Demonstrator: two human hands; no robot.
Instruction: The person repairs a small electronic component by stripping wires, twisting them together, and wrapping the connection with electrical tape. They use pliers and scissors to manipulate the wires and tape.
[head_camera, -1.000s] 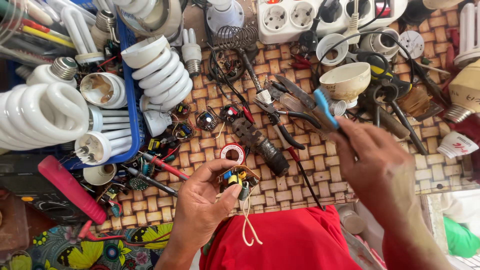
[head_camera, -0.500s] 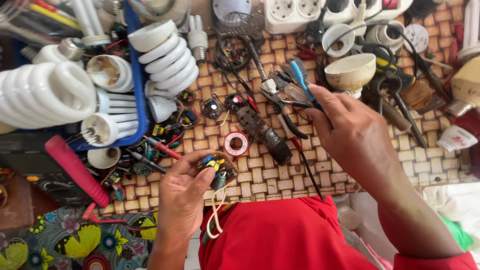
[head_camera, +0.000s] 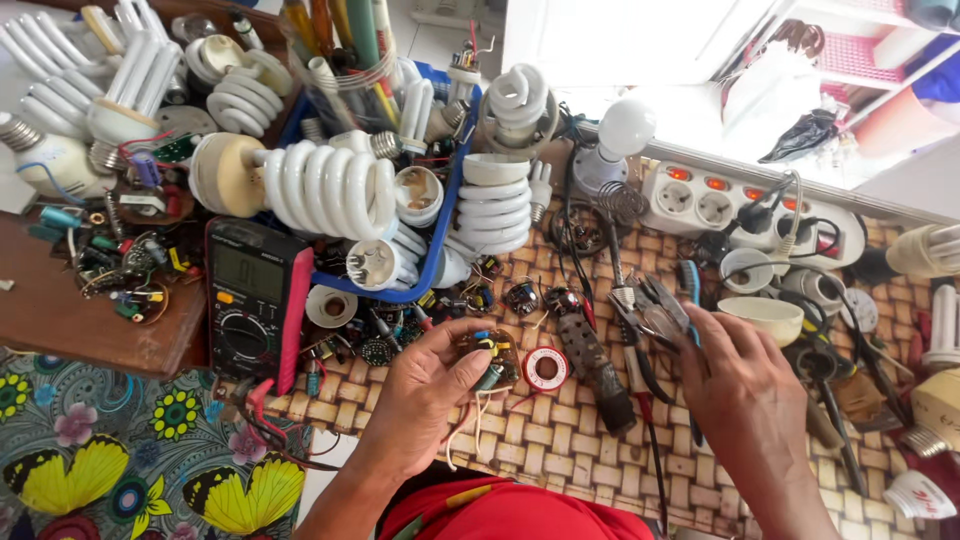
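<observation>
The left hand (head_camera: 425, 395) is gripping a small round circuit board (head_camera: 488, 352) between thumb and fingertips, just left of a red-rimmed solder spool (head_camera: 546, 368), while the right hand (head_camera: 745, 385) is resting palm-down with fingers spread loosely over the pliers (head_camera: 650, 310) and is not visibly clasping them. A black-and-red multimeter (head_camera: 250, 300) with a grey screen is lying to the left, spiral lamps are sitting in a blue tray (head_camera: 440, 240) behind it, and a white power strip (head_camera: 740, 205) with red switches is lying at the back. Everything is lying on a woven-mat worktop (head_camera: 560, 450), with a butterfly-print cloth (head_camera: 110, 450) at lower left.
</observation>
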